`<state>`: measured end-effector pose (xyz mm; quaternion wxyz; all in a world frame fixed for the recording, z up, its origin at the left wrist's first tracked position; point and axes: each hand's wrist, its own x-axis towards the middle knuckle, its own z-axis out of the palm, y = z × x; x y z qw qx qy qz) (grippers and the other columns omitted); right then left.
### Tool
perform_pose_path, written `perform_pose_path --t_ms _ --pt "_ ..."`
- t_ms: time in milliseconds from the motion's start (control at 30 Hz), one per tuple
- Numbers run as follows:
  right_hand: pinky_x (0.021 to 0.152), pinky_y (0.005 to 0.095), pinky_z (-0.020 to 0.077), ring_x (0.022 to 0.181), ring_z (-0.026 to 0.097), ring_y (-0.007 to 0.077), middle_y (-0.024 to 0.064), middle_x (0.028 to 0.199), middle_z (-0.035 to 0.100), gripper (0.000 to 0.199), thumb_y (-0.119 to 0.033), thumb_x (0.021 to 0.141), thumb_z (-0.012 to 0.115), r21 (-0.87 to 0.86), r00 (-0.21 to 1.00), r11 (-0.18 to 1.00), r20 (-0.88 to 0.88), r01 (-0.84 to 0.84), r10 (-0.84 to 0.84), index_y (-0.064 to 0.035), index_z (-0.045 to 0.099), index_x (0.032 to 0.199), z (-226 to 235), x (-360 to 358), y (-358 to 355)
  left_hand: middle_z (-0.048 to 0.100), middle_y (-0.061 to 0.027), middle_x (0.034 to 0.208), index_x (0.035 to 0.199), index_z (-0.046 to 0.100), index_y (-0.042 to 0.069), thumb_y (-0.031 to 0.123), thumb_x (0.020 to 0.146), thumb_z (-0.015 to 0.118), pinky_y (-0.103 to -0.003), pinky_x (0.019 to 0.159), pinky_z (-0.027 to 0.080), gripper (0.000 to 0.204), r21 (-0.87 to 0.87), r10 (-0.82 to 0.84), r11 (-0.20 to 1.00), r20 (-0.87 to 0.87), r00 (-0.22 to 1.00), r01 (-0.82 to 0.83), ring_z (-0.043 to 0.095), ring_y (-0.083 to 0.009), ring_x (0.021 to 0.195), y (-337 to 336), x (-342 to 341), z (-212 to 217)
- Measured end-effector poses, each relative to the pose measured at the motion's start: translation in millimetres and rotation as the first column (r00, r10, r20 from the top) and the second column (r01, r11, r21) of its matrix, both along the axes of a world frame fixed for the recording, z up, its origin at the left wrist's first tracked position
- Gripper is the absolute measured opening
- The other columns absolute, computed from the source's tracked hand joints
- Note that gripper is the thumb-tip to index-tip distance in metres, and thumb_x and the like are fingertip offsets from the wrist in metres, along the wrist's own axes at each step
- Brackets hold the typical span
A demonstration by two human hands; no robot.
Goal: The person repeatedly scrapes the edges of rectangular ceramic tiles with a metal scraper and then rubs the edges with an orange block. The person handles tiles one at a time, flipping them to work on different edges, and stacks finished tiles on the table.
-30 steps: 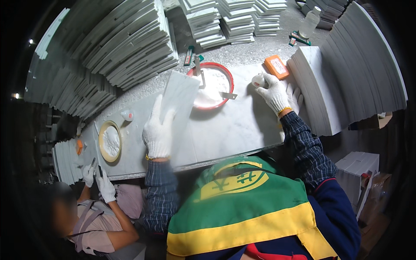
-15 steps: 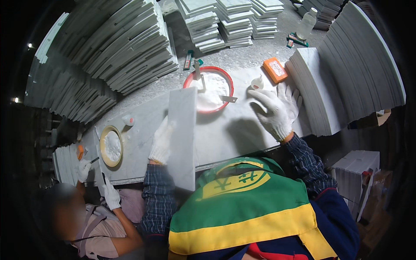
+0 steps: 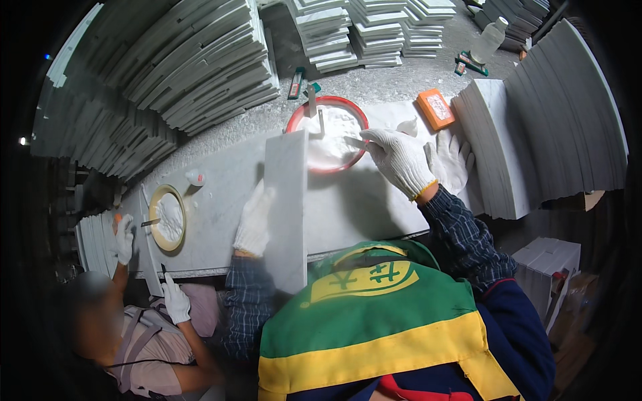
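Observation:
My left hand [image 3: 254,220], in a white knit glove, holds a long pale grey marble tile [image 3: 286,207] on edge; its fingers are partly hidden behind the tile. My right hand [image 3: 400,162], also gloved, pinches the end of a small metal scraper [image 3: 354,142] at the right rim of a red-rimmed bowl [image 3: 364,120]. White paste or powder [image 3: 328,150] fills this bowl, and two more flat metal blades [image 3: 312,100] stand in it at the far left side. Close to my right hand are a spare white glove [image 3: 452,160] and a small white squeeze bottle [image 3: 408,127].
An orange box [image 3: 435,109] sits beside upright slabs [image 3: 498,147] on the right. Tall tile stacks [image 3: 194,73] line the left and back. A clear bottle [image 3: 488,40] stands far right. At lower left, a co-worker [image 3: 147,347] works near a yellow bowl [image 3: 182,227].
My right hand has moved left from beside the squeeze bottle and closed on the scraper, uncovering the spare glove. My left hand still holds the tile. The co-worker's hands have shifted slightly.

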<state>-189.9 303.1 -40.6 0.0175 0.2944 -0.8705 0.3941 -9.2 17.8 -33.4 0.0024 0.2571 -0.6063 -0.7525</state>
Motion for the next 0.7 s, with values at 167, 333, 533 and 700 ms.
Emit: perform_pose_path --t_ms 167,333,533,700 --pt "0.079 0.0366 0.0594 0.087 0.076 0.0299 0.015 0.101 0.077 0.022 -0.013 0.098 0.068 -0.052 0.996 0.998 0.066 -0.048 0.051 -0.0045 0.076 0.117 -7.6 -4.9 -3.1 0.06 -0.0086 0.145 0.159 0.042 -0.002 0.013 0.112 0.052 -0.03 0.105 0.049 0.05 -0.014 -0.007 1.0 0.004 1.0 0.007 0.059 -0.0152 0.125 6.3 -5.6 5.2" --pt "0.075 0.0304 0.0578 0.081 0.073 0.0176 0.0101 0.094 0.078 0.023 -0.013 0.099 0.071 -0.105 0.967 0.994 0.255 0.019 0.009 -0.003 0.076 0.119 -24.7 -7.8 -0.5 0.058 -0.0094 0.147 0.16 0.04 -0.002 0.012 0.113 0.049 -0.03 0.108 0.047 0.05 0.0 -0.006 1.0 -0.006 1.0 0.006 0.058 -0.0159 0.128 8.9 -6.8 5.9" --pt "0.069 0.0236 0.0543 0.078 0.066 0.0075 0.0048 0.091 0.075 0.027 -0.016 0.103 0.068 -0.356 0.812 0.922 0.576 0.148 0.092 -0.0011 0.074 0.125 -17.7 -1.4 10.1 0.055 -0.0104 0.151 0.161 0.038 -0.002 0.012 0.113 0.049 -0.03 0.11 0.046 0.052 0.001 -0.023 1.0 0.078 0.997 0.023 0.056 -0.0162 0.132 11.2 -7.6 9.7" --pt "0.07 0.0237 0.0543 0.078 0.066 0.0081 0.0051 0.093 0.076 0.029 -0.016 0.103 0.068 -0.394 0.777 0.903 0.617 0.17 0.123 -0.001 0.072 0.128 -12.8 9.0 5.8 0.052 -0.0095 0.154 0.163 0.035 -0.001 0.013 0.112 0.048 -0.03 0.113 0.044 0.054 -0.02 -0.011 1.0 0.025 1.0 0.011 0.054 -0.0158 0.135 22.8 -12.7 19.5"
